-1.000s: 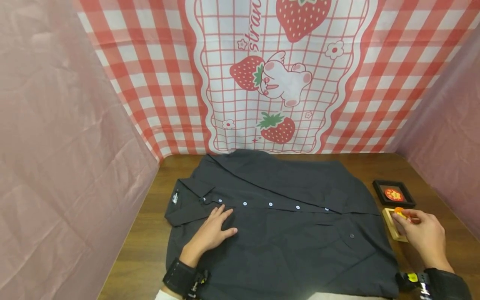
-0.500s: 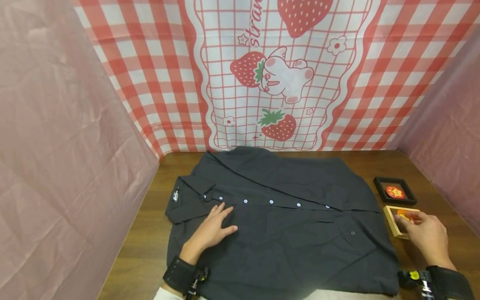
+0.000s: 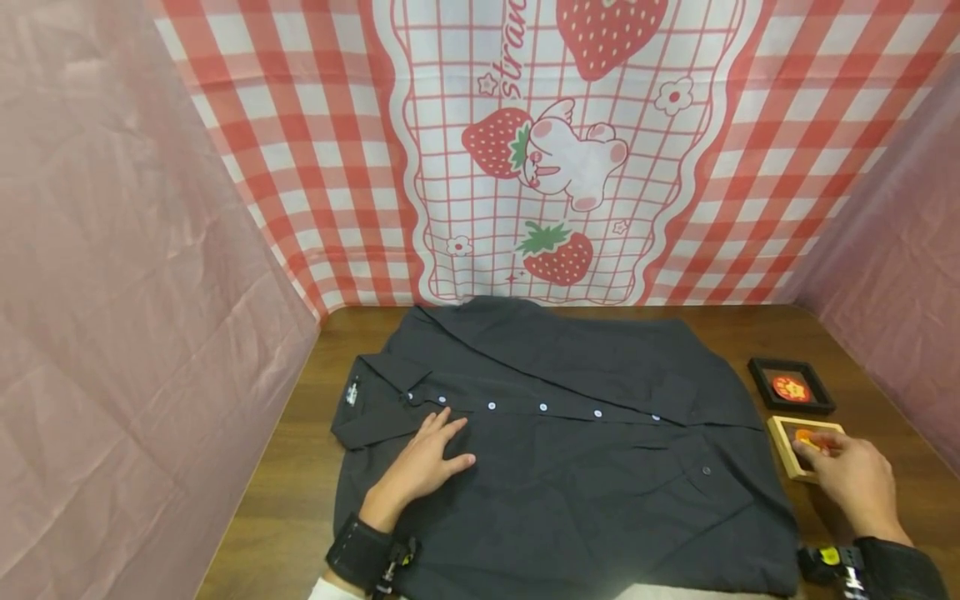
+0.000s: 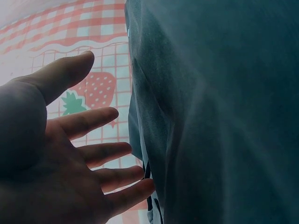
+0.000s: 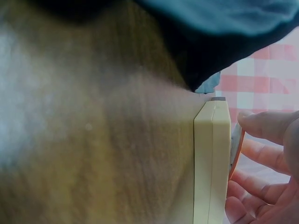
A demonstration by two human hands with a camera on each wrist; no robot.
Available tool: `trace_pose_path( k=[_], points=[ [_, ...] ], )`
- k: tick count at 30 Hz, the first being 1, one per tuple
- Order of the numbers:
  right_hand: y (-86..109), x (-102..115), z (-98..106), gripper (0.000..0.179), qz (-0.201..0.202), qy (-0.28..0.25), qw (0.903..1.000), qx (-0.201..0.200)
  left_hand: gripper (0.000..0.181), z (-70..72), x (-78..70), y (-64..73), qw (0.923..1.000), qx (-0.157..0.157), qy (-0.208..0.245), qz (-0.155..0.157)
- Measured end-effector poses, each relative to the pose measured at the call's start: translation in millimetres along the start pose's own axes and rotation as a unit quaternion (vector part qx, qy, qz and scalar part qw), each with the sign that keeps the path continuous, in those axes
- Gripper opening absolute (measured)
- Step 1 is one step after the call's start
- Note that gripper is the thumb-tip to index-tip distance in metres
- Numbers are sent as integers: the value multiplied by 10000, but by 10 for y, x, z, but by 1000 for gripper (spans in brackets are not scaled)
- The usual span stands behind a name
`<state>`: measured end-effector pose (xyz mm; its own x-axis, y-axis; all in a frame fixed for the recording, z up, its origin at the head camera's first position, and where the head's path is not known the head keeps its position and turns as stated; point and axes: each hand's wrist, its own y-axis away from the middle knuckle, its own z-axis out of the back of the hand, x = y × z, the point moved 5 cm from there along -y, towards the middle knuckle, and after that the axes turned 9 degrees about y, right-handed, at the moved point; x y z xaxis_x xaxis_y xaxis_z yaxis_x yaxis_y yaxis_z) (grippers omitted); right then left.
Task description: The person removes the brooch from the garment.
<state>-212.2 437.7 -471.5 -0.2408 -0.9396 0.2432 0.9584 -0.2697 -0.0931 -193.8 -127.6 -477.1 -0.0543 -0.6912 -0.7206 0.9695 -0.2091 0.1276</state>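
Observation:
A dark grey button-up shirt (image 3: pixel 570 508) lies spread out on the wooden table. My left hand (image 3: pixel 422 465) rests on its left part, fingers apart, just below the row of white buttons; the left wrist view shows the palm side of this hand (image 4: pixel 70 163) beside the cloth. At the right, my right hand (image 3: pixel 857 482) pinches a thin round orange-and-yellow badge (image 3: pixel 807 438) over a light wooden frame (image 3: pixel 784 454). From the right wrist, the badge (image 5: pixel 237 147) stands tilted, its edge close against the frame's face; the fingers hide part of it.
Just behind the wooden frame sits a black frame (image 3: pixel 802 408) with a round red-and-yellow badge (image 3: pixel 791 388) in it. A red-checked strawberry cloth (image 3: pixel 330 167) hangs at the back. Pink curtains (image 3: pixel 150 333) border both sides of the brown table (image 3: pixel 281 467).
My right hand has lowered the badge a little, down to the wooden frame, and more of that frame's far rim shows. The left hand and the shirt have stayed put.

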Motion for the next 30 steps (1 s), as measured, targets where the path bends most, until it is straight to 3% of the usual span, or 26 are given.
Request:
trace_pose_path(
  k=[12,19,30],
  points=[
    [3,-11,-40,49,-63,108,9994,330,58,16,1,4,10000,-1,55,-24],
    [-10,-10,-43,41,36,127,9997,213,58,6,14,11,10000,-15,39,-19],
    [-6,-6,-50,39,54,219,9990,376,59,12,9,17,10000,-5,9,-38]
  ],
)
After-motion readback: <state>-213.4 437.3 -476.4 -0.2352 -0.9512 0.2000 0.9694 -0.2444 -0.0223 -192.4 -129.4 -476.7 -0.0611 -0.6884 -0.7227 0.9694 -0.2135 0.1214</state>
